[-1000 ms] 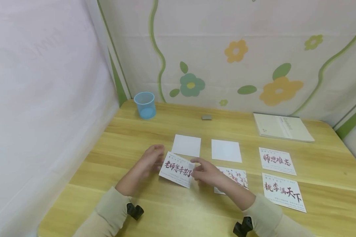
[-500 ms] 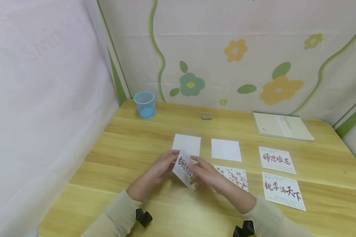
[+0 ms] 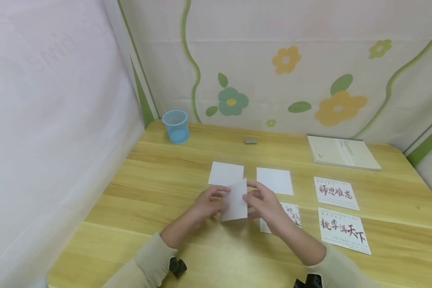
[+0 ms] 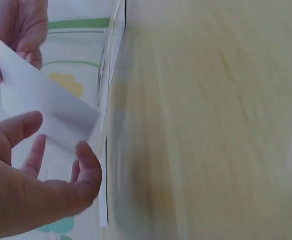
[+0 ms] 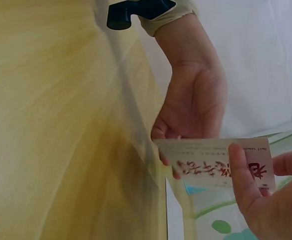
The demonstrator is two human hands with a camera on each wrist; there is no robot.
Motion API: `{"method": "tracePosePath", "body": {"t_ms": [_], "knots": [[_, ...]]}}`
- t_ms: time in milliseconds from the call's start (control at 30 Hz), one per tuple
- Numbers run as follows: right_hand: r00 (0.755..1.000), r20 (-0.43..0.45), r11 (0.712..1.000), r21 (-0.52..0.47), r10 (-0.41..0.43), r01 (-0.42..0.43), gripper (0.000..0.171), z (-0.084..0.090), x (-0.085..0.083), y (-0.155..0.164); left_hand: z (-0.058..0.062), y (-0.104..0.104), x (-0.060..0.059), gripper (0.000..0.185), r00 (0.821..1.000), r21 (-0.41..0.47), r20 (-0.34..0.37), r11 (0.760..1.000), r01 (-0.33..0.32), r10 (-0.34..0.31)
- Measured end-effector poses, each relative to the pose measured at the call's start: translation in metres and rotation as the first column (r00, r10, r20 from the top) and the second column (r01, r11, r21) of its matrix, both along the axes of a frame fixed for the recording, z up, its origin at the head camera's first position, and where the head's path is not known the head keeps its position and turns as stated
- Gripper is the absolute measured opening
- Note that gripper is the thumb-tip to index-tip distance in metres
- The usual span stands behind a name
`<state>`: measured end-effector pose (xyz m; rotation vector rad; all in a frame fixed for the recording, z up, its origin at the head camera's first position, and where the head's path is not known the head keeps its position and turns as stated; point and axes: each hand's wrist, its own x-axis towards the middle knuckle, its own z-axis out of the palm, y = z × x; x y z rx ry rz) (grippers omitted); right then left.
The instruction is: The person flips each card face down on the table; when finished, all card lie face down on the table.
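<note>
Holding card (image 3: 235, 201) upright, blank side up, both hands

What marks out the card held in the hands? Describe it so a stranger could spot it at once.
Start at the wooden table and look to its near middle, in front of the two blank white cards. There the left hand and right hand pinch one card between them, lifted off the table. Unlike the cards lying flat, it stands on edge, its blank back toward the head camera.
</note>
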<state>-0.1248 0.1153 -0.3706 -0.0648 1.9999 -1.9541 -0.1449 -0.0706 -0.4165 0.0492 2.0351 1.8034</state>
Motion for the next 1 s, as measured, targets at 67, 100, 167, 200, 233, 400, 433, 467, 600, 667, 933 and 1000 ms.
{"method": "tracePosePath", "body": {"t_ms": [67,100,167,200,233,400,433,467,600,667,933,1000], "knots": [[0.999,-0.043,1.0,0.009,-0.028,0.028,0.043,0.001,0.0,0.004,-0.002,-0.004,0.0,0.035,0.999,-0.009,-0.012,0.999,-0.045,0.045],[0.997,-0.062,0.999,0.012,-0.038,0.039,0.044,0.001,0.0,0.006,-0.003,-0.006,0.0,0.034,0.998,-0.003,-0.018,0.998,-0.06,0.06],[0.994,-0.098,0.998,0.014,-0.052,0.053,0.045,0.0,0.0,0.01,-0.005,-0.011,0.0,0.033,0.997,0.008,-0.025,0.997,-0.073,0.074],[0.992,-0.115,0.998,0.015,-0.053,0.055,0.046,-0.001,0.0,0.011,-0.005,-0.013,0.001,0.033,0.996,0.01,-0.036,0.997,-0.078,0.078],[0.99,-0.128,0.998,0.013,-0.057,0.059,0.045,-0.003,0.0,0.012,-0.009,-0.015,-0.001,0.032,0.996,0.006,-0.048,0.997,-0.079,0.08],[0.983,-0.176,0.992,0.103,-0.052,0.071,0.039,-0.02,-0.005,0.017,-0.006,-0.027,-0.002,0.029,0.99,-0.037,-0.075,0.992,-0.12,0.117],[0.982,-0.183,0.989,0.135,-0.042,0.068,0.037,-0.024,-0.006,0.018,-0.005,-0.029,-0.003,0.028,0.989,-0.056,-0.081,0.991,-0.126,0.121],[0.981,-0.191,0.983,0.175,-0.025,0.059,0.034,-0.029,-0.008,0.018,-0.004,-0.03,-0.003,0.027,0.989,-0.072,-0.089,0.989,-0.127,0.121],[0.976,-0.206,0.943,0.332,0.073,0.0,0.028,-0.047,-0.014,0.017,-0.004,-0.035,-0.008,0.026,0.991,-0.201,-0.11,0.975,-0.094,0.073],[0.967,-0.217,0.918,0.394,0.134,-0.039,0.026,-0.053,-0.016,0.016,-0.004,-0.037,-0.009,0.025,0.993,-0.257,-0.11,0.964,-0.062,0.035],[0.943,-0.222,0.866,0.486,0.247,-0.113,0.024,-0.066,-0.023,0.01,-0.007,-0.04,-0.01,0.025,0.995,-0.338,-0.09,0.941,0.008,-0.041],[0.945,-0.212,0.861,0.495,0.249,-0.116,0.023,-0.067,-0.024,0.008,-0.007,-0.041,-0.01,0.025,0.996,-0.332,-0.083,0.943,0.007,-0.037]]}}
